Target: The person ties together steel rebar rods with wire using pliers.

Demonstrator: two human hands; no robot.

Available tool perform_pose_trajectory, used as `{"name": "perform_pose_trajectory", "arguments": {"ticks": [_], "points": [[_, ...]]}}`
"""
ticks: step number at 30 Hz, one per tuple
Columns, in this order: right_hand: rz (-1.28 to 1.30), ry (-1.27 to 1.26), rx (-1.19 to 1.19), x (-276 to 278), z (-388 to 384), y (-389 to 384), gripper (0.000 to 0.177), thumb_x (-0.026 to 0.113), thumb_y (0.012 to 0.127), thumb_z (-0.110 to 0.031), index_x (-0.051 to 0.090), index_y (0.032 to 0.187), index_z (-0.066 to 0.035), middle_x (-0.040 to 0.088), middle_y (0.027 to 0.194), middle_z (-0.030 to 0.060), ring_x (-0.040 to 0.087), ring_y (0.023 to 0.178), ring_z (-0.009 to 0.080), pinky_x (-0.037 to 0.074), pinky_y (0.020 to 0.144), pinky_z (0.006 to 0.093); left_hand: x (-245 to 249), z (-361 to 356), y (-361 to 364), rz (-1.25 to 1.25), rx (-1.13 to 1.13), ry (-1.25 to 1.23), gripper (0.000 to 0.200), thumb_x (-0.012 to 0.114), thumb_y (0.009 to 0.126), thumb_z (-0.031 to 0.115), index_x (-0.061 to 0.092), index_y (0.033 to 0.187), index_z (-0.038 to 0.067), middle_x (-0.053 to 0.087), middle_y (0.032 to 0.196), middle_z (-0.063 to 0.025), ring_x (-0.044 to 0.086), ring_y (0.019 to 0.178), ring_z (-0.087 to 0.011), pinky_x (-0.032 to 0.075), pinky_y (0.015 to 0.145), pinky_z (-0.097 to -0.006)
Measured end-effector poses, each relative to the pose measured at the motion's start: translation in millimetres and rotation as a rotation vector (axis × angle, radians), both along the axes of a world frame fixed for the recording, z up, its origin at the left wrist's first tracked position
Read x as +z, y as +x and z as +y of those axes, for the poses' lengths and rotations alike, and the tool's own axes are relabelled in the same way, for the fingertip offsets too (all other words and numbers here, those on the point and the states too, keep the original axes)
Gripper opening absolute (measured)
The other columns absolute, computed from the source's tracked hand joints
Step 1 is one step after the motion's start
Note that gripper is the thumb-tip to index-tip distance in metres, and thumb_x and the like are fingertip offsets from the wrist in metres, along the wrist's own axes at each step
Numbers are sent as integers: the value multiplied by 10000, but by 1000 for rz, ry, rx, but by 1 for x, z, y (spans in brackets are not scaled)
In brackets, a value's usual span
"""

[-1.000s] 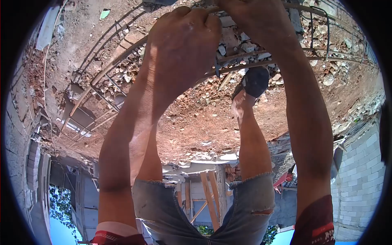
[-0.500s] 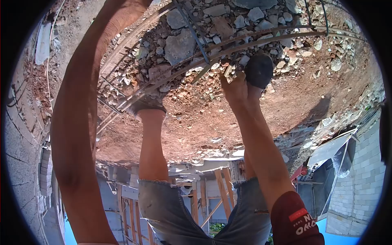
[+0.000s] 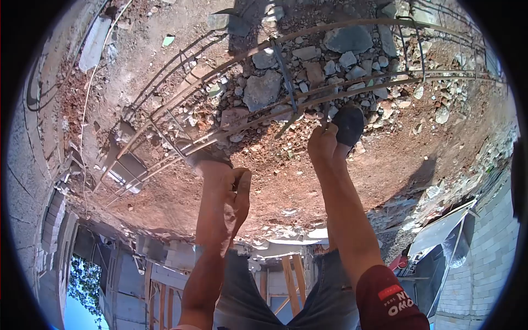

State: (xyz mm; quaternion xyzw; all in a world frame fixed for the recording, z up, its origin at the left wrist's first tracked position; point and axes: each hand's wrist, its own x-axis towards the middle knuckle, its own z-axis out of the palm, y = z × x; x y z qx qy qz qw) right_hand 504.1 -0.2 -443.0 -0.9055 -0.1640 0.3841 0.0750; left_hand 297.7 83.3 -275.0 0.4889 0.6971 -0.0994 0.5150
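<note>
My left hand is in front of my left shin, just below the rebar cage, with its fingers curled; whatever they may hold is too small to make out. Beside my right shoe, my right hand is closed around a thin dark piece that points up toward the bars. Long rusty bars curve across the ground, joined by stirrups such as this dark one. My left shoe is next to the lower bars at left.
Broken stones and rubble lie under and between the bars. A pale wire runs down the left side. Block walls, a leaning panel and wooden posts stand at the bottom of the view.
My left hand, earlier out of view past the top edge, has come down in front of my left shin. The view has shifted, showing more of the cage. My right hand stays by my right shoe.
</note>
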Motion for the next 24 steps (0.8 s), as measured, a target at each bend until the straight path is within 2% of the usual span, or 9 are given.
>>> {"name": "perform_pose_trajectory", "arguments": {"ticks": [3,5,8,14,15,17,19,23,24], "points": [[107,-28,34,71,8,17,344,523,959,-311,604,1023,17,662,832,209,647,788,331,476,726,439,32,16,52,36,61,-83,247,643,899,189,635,1096,41,602,1124,-168,614,988,-290,488,841,-362],[325,-178,159,107,1,35,341,544,956,-335,617,977,-2,635,737,175,621,699,291,461,665,424,7,-15,64,104,-264,485,510,648,894,363,546,1216,-19,562,1168,-215,555,1063,-319,425,923,-467],[484,-100,276,178,20,74,290,564,956,-290,617,971,-5,600,712,141,569,662,219,448,622,371,-4,-41,96,67,-279,553,692,648,863,478,465,1305,-22,534,1208,-215,456,1185,-367,320,1018,-524],[587,134,674,268,60,139,213,556,946,-201,590,977,7,626,819,94,578,734,149,458,577,311,55,-33,195,-822,886,57,401,582,938,373,453,1052,11,547,896,-69,516,788,-87,443,672,-280],[688,68,457,271,55,140,206,541,945,-190,566,1015,2,623,815,83,581,712,131,462,561,290,64,-28,221,-824,978,-60,396,635,907,360,463,1022,22,551,847,-56,515,741,-87,440,636,-272],[895,-147,281,282,76,152,239,517,943,-178,510,1109,-7,628,840,80,588,652,114,475,541,270,79,-12,246,-839,1091,-177,397,687,876,346,473,991,33,555,798,-44,515,693,-88,437,601,-263],[996,-396,239,289,99,165,349,493,943,-143,436,1265,-21,642,934,102,628,723,133,504,614,279,84,6,252,-440,812,-210,437,760,813,333,508,985,21,557,736,-26,515,616,-98,431,552,-258],[801,-527,442,275,159,158,459,489,955,-132,392,1391,-25,656,967,116,657,725,137,528,631,296,58,51,248,-684,1156,-239,472,750,819,312,537,1088,-11,596,857,-42,568,791,-123,462,708,-277],[698,-478,597,268,177,158,440,507,955,-151,425,1369,-26,661,963,158,680,772,240,532,670,338,45,67,248,-706,1174,-246,472,750,819,312,537,1088,-11,596,857,-42,568,791,-123,462,708,-277]]}}
